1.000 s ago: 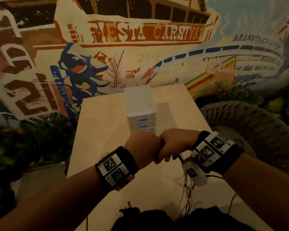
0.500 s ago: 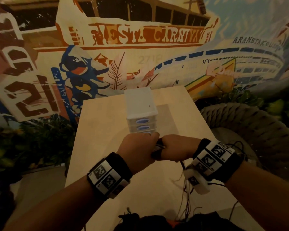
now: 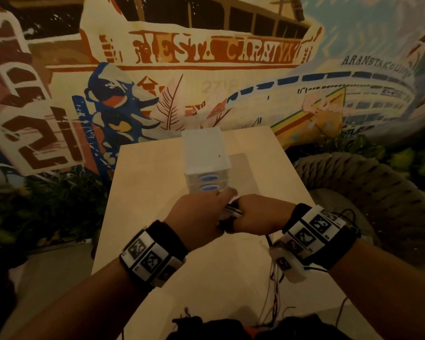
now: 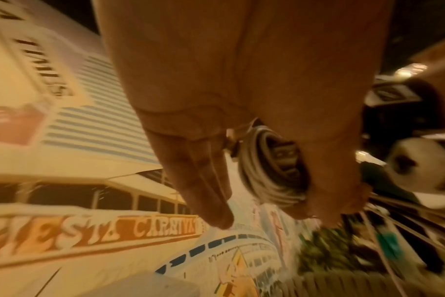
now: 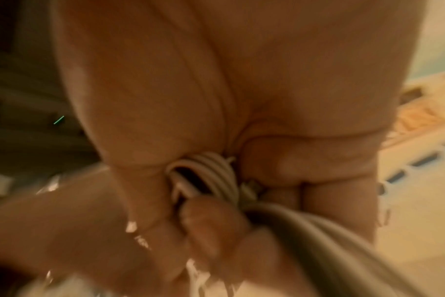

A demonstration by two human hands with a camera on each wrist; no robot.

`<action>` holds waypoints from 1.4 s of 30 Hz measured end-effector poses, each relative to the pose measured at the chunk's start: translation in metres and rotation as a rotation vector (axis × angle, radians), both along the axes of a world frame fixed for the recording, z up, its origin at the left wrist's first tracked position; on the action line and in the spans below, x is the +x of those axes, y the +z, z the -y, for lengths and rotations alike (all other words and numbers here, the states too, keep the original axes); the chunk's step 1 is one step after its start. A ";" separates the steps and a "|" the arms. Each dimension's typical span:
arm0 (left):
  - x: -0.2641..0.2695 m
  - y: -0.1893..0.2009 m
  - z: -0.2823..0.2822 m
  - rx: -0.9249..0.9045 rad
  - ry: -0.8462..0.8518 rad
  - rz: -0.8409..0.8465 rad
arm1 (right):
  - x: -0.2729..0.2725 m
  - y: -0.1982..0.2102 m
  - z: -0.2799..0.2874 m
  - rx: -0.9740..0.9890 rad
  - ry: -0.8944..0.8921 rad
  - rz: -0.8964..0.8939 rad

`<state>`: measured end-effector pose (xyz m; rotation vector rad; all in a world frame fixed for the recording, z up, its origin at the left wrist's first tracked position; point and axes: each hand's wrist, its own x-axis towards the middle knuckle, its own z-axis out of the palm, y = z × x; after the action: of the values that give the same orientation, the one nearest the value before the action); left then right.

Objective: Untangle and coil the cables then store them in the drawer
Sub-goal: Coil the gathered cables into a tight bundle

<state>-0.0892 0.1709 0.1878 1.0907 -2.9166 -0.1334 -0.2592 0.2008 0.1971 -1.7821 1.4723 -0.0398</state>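
Coiled cable (image 3: 230, 212) sits between both hands, above the table (image 3: 145, 192), just in front of the drawer unit (image 3: 206, 165). Right hand (image 3: 260, 214) curled round the coil; left hand (image 3: 199, 217) pinches it, fingers (image 4: 203, 180) extended. Coil's axis runs roughly hand to hand.

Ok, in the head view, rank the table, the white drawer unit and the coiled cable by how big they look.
1. Table, clearly largest.
2. Drawer unit.
3. Coiled cable, smallest, though both hands hide most of it, so its true extent is unsure.
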 end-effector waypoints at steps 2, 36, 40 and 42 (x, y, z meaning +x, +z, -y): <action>0.009 0.006 0.007 0.016 0.037 -0.095 | -0.013 0.005 0.002 -0.004 -0.055 0.066; 0.024 0.011 0.040 0.392 0.015 -0.769 | -0.023 -0.011 -0.007 0.140 -0.204 0.482; 0.018 0.012 0.031 0.236 -0.034 -0.498 | -0.023 -0.017 -0.003 0.253 -0.287 0.624; 0.015 0.012 0.028 0.122 -0.071 -0.382 | -0.023 -0.017 -0.002 0.263 -0.332 0.675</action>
<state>-0.0741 0.1430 0.1998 0.8605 -2.6294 -0.4710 -0.2823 0.2028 0.1803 -1.1336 1.1829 -0.5377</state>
